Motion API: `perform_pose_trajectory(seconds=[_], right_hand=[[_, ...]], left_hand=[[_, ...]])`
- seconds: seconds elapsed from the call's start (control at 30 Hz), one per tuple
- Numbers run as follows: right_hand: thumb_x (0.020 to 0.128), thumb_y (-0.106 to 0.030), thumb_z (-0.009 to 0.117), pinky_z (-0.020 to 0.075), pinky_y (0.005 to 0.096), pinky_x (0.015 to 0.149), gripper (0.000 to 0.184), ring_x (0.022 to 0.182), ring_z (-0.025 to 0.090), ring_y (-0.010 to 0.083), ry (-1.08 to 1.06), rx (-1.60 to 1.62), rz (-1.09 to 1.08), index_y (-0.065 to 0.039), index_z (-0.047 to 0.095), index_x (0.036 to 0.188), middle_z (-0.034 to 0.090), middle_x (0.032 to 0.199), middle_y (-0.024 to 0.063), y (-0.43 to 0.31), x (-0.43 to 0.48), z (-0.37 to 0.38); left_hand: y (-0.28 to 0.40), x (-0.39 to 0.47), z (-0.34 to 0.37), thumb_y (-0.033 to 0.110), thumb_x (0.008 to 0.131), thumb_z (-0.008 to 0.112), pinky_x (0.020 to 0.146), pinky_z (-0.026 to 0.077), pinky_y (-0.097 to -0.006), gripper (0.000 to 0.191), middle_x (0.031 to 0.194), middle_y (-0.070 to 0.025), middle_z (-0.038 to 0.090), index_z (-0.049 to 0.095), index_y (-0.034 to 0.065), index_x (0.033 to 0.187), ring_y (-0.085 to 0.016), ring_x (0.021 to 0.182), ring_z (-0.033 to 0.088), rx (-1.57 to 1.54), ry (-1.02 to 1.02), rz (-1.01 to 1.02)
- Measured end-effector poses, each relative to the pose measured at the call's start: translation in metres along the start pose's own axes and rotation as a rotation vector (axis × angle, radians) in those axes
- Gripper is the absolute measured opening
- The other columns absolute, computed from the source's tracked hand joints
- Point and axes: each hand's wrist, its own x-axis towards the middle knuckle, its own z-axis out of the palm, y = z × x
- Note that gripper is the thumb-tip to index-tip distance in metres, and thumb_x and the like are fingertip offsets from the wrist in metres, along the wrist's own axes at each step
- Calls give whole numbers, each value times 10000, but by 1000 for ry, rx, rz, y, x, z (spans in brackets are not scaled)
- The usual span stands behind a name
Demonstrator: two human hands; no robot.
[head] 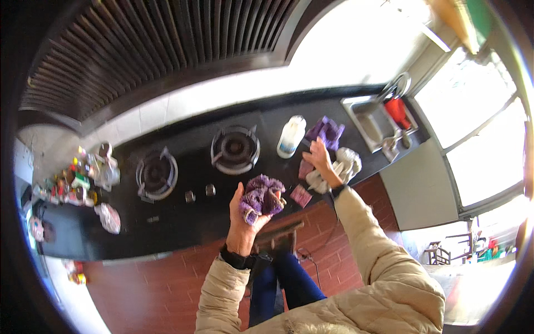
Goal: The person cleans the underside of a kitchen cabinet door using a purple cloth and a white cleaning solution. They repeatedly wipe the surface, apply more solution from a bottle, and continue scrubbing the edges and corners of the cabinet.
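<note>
My left hand [243, 231] grips a crumpled purple cloth [263, 195] above the front edge of the black countertop [192, 225]. To its right, my right hand [321, 160] is held over the counter with its fingers somewhat apart and nothing visible in them. Just beyond those fingers lies a second purple cloth [332, 130]; whether they touch it, I cannot tell. A bunched white cloth or glove [349, 163] rests beside my right wrist. Left of this hand stands a white plastic bottle [291, 137] with a blue-marked label. Two flat pink pieces [301, 196] lie nearby, one partly hidden behind the hand.
Two gas burners [235, 149] and their knobs [210, 190] occupy the counter's middle and left. A steel sink [367, 121] with a red item [397, 112] is at the right. Jars and bottles [79, 179] crowd the left end. A slatted range hood [167, 46] hangs overhead.
</note>
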Motion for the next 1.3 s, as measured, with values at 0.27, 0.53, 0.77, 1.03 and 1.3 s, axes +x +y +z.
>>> perform_pose_trajectory(seconds=[0.27,0.53,0.77,1.03,1.3], right_hand=[[983,-280,574,527,334,833,357,1039,652,219,280,-245,-518,-63,546,1266,635,1151,86,-392,-174,-3],[1030,-492,354,434,428,1005,557,1287,476,229,318,-359,-1106,-63,466,1367,514,1361,107,-650,-289,41],[1013,-550,350,282,456,1104,659,1375,365,221,80,-410,-1110,-80,350,1474,418,1475,81,-769,-296,93],[1022,-343,471,443,290,775,375,878,489,97,256,-515,-1034,2,522,1160,568,946,21,-793,-301,156],[1014,-286,498,447,261,742,337,873,501,75,340,-362,-974,-4,535,1194,582,961,14,-782,-301,179]], left_hand=[[-45,-14,156,504,877,584,1040,385,-599,629,1247,-242,565,564,-30,1209,-437,1183,522,126,-235,-112],[-118,-52,357,330,950,483,935,457,-565,397,1107,-188,646,617,-2,1121,-395,1049,592,426,-583,-195],[-134,6,583,188,935,488,626,464,-453,164,682,-94,512,544,53,861,-278,710,558,648,-1071,272],[-225,-23,763,225,983,483,1000,372,-459,362,1155,-273,548,541,-67,1189,-403,1109,476,1146,-580,1862],[-256,-52,760,215,1009,436,1024,344,-503,463,1364,-285,365,358,-55,1378,-423,1200,418,1299,-947,2083]])
